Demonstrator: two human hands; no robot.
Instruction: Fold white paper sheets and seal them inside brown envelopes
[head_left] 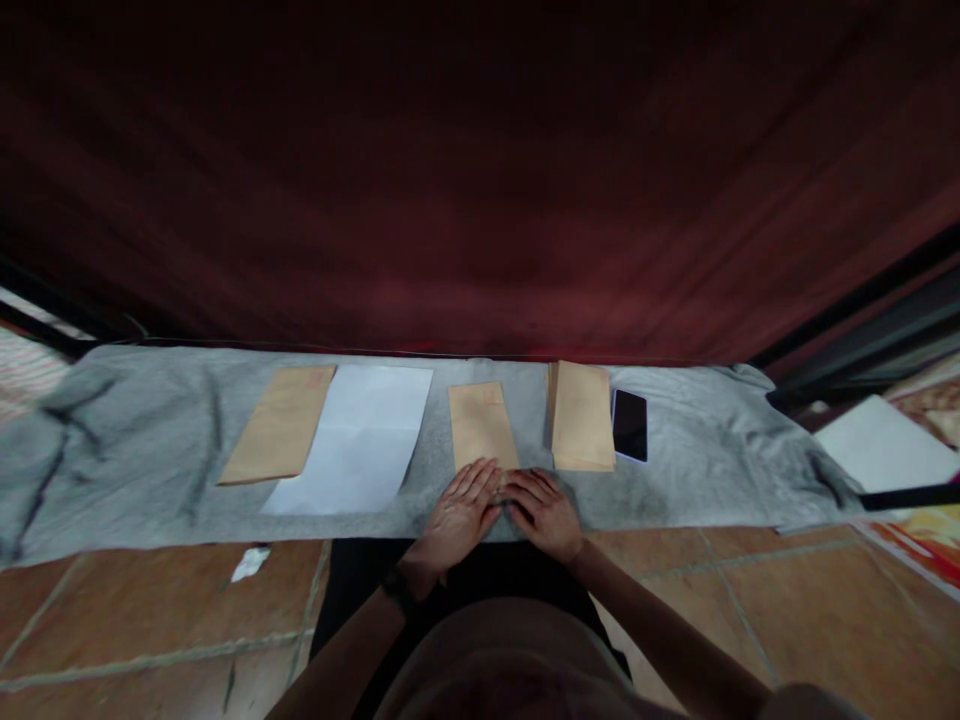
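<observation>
A brown paper envelope (484, 425) with small red print near its far end lies on a grey cloth in front of me. My left hand (461, 510) lies flat over the envelope's near end, fingers stretched out. Beside it, my right hand (546, 510) rests at the near right corner, its fingers extended and lying low. Both hands cover the near edge, so that part is hidden. To the right is a stack of brown envelopes (583, 415). On the left, another brown envelope pile (281, 425) partly overlaps or borders white paper sheets (367, 435).
A dark-screened phone (629, 425) lies right of the stack. The grey cloth (697, 440) covers a narrow surface, with a dark red panel (480, 200) rising behind. A white scrap (250, 563) is on the tiled floor (150, 610). A white flat object (889, 445) sits far right.
</observation>
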